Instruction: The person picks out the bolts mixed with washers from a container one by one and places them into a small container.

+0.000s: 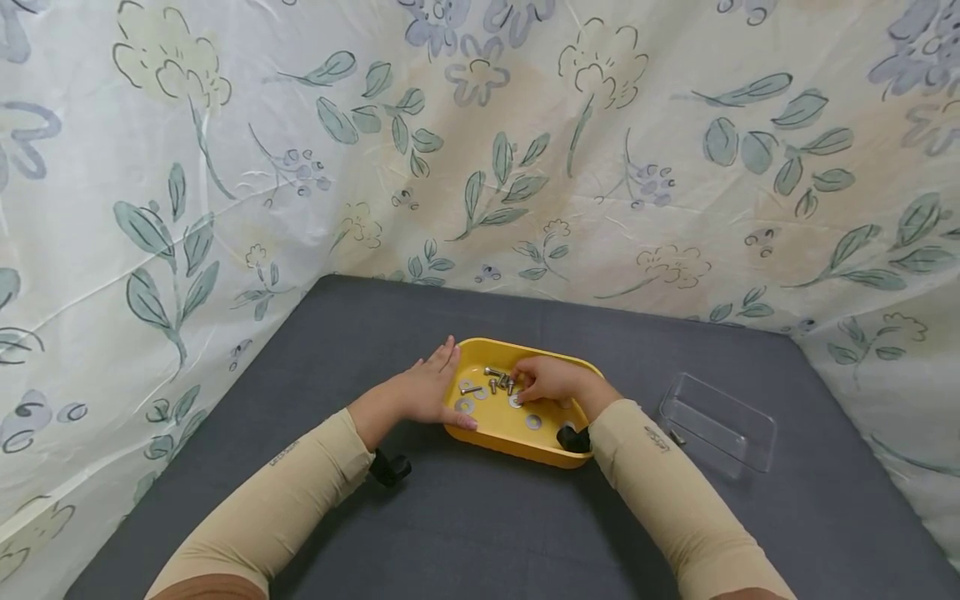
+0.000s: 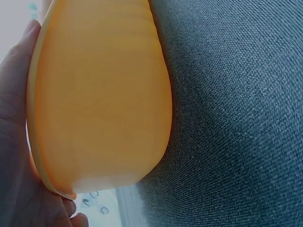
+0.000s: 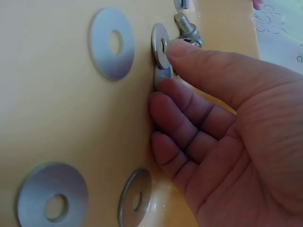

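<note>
A yellow tray [image 1: 525, 439] holds several small metal bolts [image 1: 471, 390] and flat washers [image 1: 533, 422]. My left hand [image 1: 429, 392] rests against the tray's left end, fingers along the far side and thumb at the near rim. In the left wrist view the palm lies along the rim of the tray [image 2: 99, 109]. My right hand [image 1: 551, 379] reaches inside, its index finger and thumb apart beside the clustered bolts. From the right wrist, the thumb tip is right at a washer [image 3: 160, 46], close to a bolt [image 3: 185, 27]; the index finger is hidden behind the thumb.
A clear plastic container [image 1: 720, 425] stands right of the tray, with a small metal piece [image 1: 677, 437] by its left side. Dark grey cloth [image 1: 480, 533] covers the table. A floral curtain [image 1: 480, 150] hangs behind and at both sides.
</note>
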Tool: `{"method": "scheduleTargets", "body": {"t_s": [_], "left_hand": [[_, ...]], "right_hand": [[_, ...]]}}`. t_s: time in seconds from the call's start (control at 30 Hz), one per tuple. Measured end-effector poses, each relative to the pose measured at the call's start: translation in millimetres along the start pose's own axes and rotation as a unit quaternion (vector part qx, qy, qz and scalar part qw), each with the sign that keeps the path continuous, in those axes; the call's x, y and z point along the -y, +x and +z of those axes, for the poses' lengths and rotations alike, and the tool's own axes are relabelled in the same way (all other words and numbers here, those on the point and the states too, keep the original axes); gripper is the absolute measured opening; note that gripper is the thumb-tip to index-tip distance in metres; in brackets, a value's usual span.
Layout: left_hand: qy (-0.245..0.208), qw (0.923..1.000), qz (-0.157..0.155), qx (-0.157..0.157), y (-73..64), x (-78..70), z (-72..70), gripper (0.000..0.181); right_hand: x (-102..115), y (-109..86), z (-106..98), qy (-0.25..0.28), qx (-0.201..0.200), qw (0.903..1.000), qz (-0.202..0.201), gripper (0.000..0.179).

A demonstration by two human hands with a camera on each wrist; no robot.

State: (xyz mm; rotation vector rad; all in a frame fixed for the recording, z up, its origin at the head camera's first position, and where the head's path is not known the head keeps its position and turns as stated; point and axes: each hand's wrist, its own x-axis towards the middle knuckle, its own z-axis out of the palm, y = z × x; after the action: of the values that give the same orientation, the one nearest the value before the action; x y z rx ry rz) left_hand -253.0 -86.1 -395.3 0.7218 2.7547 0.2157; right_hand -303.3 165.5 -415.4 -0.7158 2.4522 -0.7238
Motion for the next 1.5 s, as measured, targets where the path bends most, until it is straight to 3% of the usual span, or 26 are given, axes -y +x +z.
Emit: {"method": "scheduleTargets", "body": {"t_s": [0.17,0.43,1.0,1.5], "left_hand": [[-0.004,1.0,-0.001,0.003,0.0,-0.6,-0.5,0.126],[-0.008,1.0,-0.002,0.004,-2.4,-3.3,-2.3,0.124],[-0.014,0.9999,0.0,0.004,2.9,0.7,1.1,0.126],[-0.015,0.9999,-0.001,-0.002,3.5,1.0,2.6,0.127]], "right_hand": [[0,2.5,5,0.015,-0.014,0.9998,-0.001,0.029],[6,2.6,10,0.086,-0.029,0.9957,0.018,0.025],[1,10.3,11,-0.002,-0.037,0.9993,0.003,0.018],[0,8.3,9,0.022,-0.034,0.9992,0.002,0.012]]}}
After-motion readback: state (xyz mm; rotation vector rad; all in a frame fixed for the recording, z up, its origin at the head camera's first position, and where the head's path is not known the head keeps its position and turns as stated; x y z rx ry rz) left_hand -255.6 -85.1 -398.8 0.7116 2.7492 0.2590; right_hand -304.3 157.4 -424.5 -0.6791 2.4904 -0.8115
